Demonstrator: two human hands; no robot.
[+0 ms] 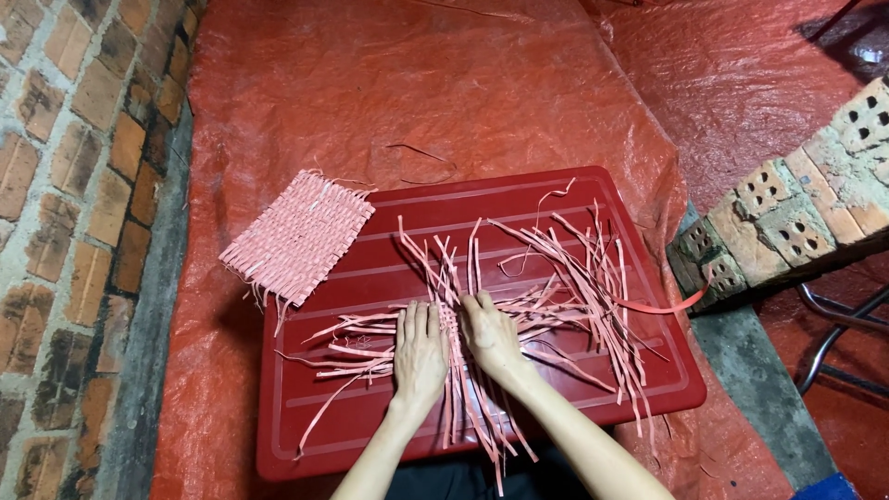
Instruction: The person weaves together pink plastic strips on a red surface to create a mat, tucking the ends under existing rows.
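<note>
Both hands, left hand (pixel 419 347) and right hand (pixel 488 333), press flat on loose pink strips (pixel 519 296) mid red tray (pixel 648 370), weave barely begun; one finished mat (pixel 296 236) overlaps the tray's far-left corner.

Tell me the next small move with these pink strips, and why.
Probably lift one loose strip from the right and lay it across the small woven start. Both hands, left and right, press flat beside it, and only a few strips are interlaced there.

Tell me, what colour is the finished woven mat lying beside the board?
The woven mat is pale pink, plaited in a plain criss-cross pattern. The head view shows it clearly, left of the dark red board.
</note>
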